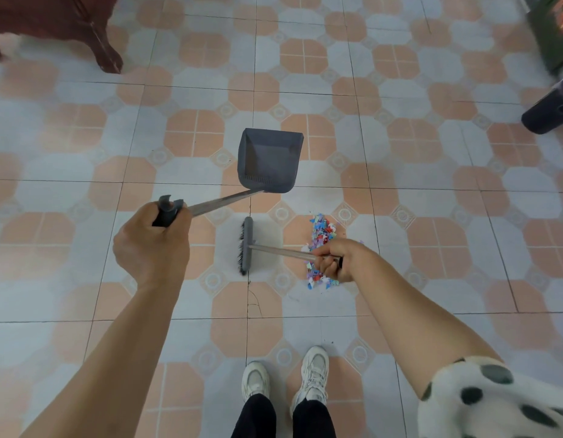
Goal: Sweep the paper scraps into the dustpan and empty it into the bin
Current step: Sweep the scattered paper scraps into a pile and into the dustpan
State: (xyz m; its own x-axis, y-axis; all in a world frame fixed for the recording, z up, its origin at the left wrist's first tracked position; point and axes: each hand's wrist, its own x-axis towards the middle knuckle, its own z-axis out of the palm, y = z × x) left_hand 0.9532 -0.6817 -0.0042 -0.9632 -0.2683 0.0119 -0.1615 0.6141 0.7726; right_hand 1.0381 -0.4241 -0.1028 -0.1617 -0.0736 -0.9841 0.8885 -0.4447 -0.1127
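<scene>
A pile of coloured paper scraps (321, 230) lies on the tiled floor, partly hidden behind my right hand (335, 259). That hand grips the metal handle of a small grey broom (247, 246), whose head with black bristles sits left of the pile, bristles facing left. My left hand (154, 245) grips the black end of the long dustpan handle. The grey dustpan (269, 159) is further ahead, beyond the broom and pile, with nothing visible inside it.
A dark wooden furniture leg (108, 55) stands at the far left. At the far right are a green object (555, 30) and a dark cylindrical container (550, 109) lying near the edge. My two white shoes (286, 379) are below the pile.
</scene>
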